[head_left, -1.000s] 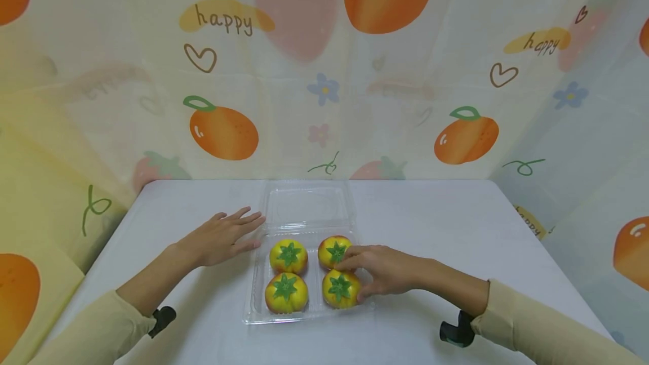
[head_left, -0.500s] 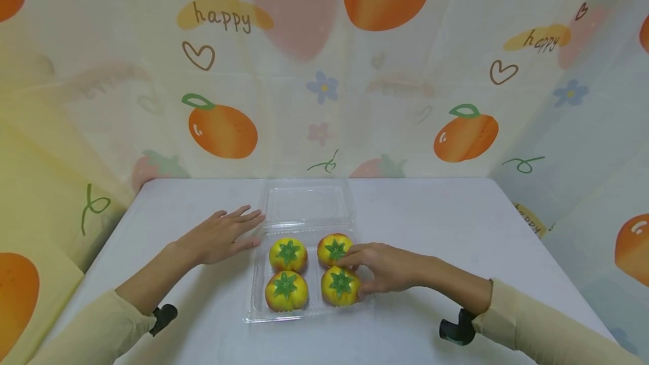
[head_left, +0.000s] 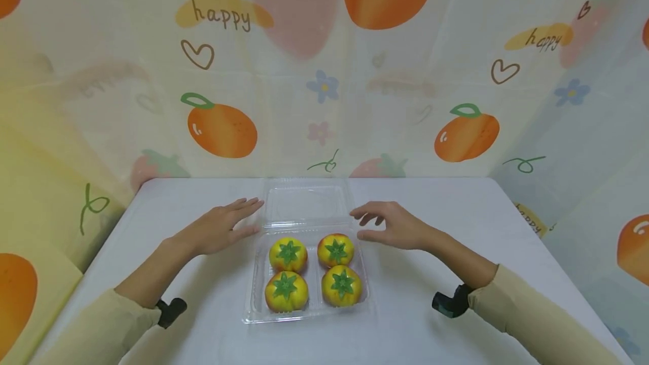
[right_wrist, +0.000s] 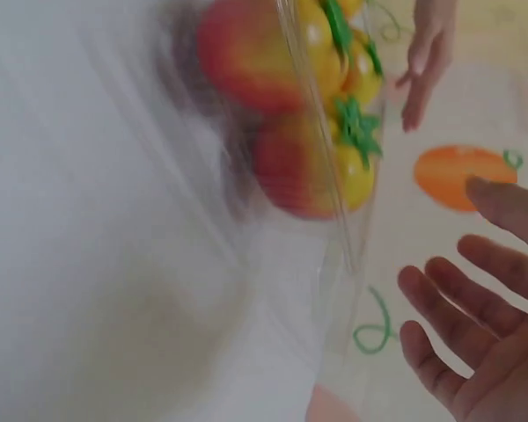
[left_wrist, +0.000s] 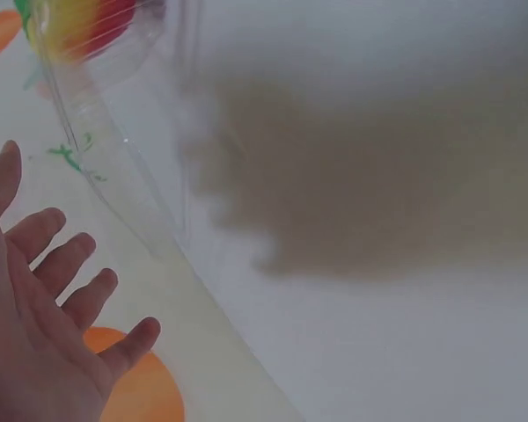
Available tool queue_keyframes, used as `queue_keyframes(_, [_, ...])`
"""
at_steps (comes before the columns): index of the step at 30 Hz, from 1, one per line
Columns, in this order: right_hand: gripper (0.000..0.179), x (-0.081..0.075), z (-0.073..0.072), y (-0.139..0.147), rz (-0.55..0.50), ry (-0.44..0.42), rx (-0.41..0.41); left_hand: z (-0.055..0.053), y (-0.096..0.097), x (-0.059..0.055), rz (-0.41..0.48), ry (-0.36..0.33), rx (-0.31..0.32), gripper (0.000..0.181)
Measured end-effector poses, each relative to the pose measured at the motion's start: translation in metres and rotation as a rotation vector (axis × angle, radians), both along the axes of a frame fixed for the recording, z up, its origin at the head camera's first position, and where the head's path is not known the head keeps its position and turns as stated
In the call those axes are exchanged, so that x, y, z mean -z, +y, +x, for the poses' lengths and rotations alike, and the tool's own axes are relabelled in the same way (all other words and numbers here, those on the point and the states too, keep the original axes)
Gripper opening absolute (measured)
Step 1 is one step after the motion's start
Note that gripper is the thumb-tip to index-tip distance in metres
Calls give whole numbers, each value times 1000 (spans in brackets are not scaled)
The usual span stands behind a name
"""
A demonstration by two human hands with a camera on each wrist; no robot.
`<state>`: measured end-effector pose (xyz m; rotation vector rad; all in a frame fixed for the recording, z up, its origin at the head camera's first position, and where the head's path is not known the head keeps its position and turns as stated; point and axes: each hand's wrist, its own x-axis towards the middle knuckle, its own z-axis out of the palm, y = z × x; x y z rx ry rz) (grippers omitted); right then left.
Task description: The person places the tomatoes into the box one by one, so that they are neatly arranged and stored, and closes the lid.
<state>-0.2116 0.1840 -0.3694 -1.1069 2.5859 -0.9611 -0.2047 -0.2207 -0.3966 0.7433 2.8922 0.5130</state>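
A clear plastic clamshell box (head_left: 313,283) lies on the table with its lid (head_left: 307,203) folded back. Several yellow-red persimmon-like fruits with green star-shaped tops sit in it, among them a front right one (head_left: 342,285) and a back right one (head_left: 336,249). My left hand (head_left: 219,228) hovers beside the lid's left edge, fingers extended and holding nothing. On the opposite side my right hand (head_left: 398,225) hovers near the lid's right edge, its fingers loosely bent. In the right wrist view nothing lies within the right hand (right_wrist: 488,325); whether either hand touches the lid I cannot tell.
A white table (head_left: 436,196) carries the box. Behind it hangs a fruit-print curtain (head_left: 289,100), which also runs along both sides. A dark wrist device (head_left: 451,301) sits on the right forearm and another wrist device (head_left: 171,312) on the left.
My right hand has left the front right fruit and moved back and slightly right, up to the lid's side. My left hand has shifted slightly, its fingers closer together. The fruits stay in place.
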Motion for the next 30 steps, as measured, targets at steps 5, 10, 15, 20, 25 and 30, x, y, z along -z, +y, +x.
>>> queue_keyframes(5, [46, 12, -29, 3, -44, -31, 154, -10, -1, 4, 160, -93, -54, 68])
queue_keyframes(10, [46, 25, -55, 0, -94, -99, 291, -20, -1, 9, 313, -161, -109, 65])
queue_keyframes(15, [50, 36, -70, -8, -144, -232, 397, -26, 1, 13, 489, -292, -152, 66])
queue_keyframes(20, [59, 39, -73, -14, -127, -432, 402, -30, 2, 16, 666, -461, -173, 70])
queue_keyframes(25, [58, 43, -74, -19, -144, -478, 395, -30, 3, 15, 741, -524, -187, 71])
queue_keyframes(30, [54, 47, -75, -24, -166, -471, 413, -29, 2, 15, 791, -538, -209, 66])
